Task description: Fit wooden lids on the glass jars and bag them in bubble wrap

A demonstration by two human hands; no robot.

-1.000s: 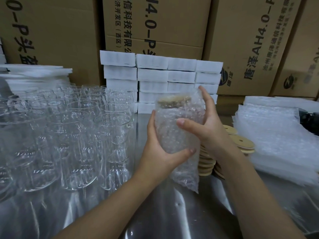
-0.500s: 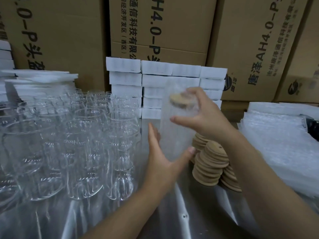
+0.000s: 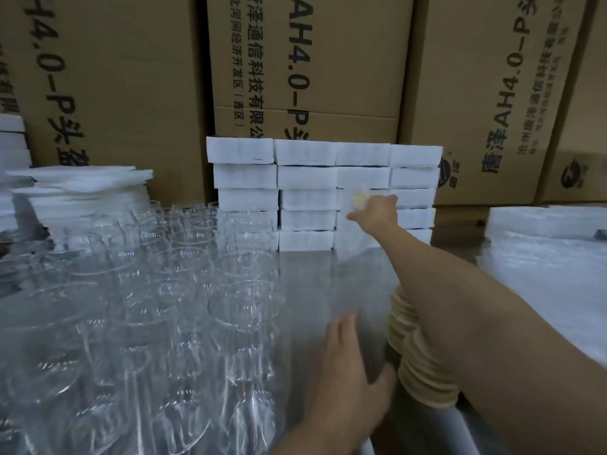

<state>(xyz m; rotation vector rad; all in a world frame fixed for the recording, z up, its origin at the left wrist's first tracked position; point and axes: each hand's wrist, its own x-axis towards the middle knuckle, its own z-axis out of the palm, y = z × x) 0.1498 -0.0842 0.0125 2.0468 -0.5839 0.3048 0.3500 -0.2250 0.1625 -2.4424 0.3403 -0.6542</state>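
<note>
My right hand is stretched far forward and grips the top of a bubble-wrapped jar. The jar's wooden lid shows pale through the wrap. The jar is blurred and sits right against the stack of white boxes. My left hand hovers low over the steel table with relaxed fingers, holding nothing. Several bare glass jars crowd the table's left half. A pile of wooden lids lies under my right forearm, partly hidden by it.
A heap of bubble-wrap bags lies at the right. White foam sheets are stacked at the back left. Large cardboard cartons form a wall behind everything.
My right hand has carried the wrapped jar away from me to the white boxes at the back. My left hand has let go of it and stayed near the table's front.
</note>
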